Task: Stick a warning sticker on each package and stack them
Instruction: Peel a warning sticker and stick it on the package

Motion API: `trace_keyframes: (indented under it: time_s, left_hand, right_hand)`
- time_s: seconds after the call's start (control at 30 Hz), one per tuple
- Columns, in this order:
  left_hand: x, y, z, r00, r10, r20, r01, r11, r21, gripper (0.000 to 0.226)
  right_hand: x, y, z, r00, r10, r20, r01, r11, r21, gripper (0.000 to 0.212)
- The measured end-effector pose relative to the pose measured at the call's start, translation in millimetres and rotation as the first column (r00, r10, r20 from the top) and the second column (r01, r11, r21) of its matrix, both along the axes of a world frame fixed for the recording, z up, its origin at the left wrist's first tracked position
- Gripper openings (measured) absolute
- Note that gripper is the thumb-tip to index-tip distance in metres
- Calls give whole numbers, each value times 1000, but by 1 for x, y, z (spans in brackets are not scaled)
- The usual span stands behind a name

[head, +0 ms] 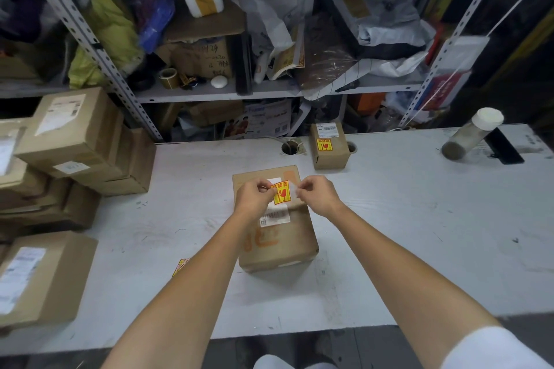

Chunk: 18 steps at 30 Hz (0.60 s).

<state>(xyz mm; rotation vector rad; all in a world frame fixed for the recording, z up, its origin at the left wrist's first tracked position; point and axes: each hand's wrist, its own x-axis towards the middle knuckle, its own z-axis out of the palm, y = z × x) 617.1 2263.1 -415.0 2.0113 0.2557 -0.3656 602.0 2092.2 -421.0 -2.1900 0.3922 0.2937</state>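
Sticker pinched between left hand and right hand, package directly beneath; peel backing fully, lay flat, smooth outward.

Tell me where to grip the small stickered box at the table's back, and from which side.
Probably by its left and right walls, coming from above: the small box stands upright on the table, both walls look free, and the shelf is close behind.

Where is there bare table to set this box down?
Widest bare stretch: right of the box, in front of the small box and bottle. A narrower strip lies between box and left stack. Left edge is crowded.
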Motion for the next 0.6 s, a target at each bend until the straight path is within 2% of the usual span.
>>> trace_keyframes:
  time_s: [0.17, 0.37, 0.47, 0.6]
  left_hand:
    - [-1, 26, -8, 993, 118, -22, -117, 992, 36, 8]
    - [-9, 40, -15, 990, 139, 0, -139, 989, 54, 16]
    - [-10, 43, -19, 989, 148, 2, -148, 988, 47, 18]
    - [-11, 46, -22, 983, 174, -56, -172, 984, 43, 39]
  right_hand:
    - [-8, -28, -17, 993, -104, -51, 98, 990, -96, 15]
    - [-14, -35, -31, 982, -174, -77, 161, 976, -147, 30]
    - [-14, -30, -34, 983, -154, -102, 140, 981, -135, 35]
    - [-16, -17, -32, 989, -90, -115, 80, 993, -90, 41]
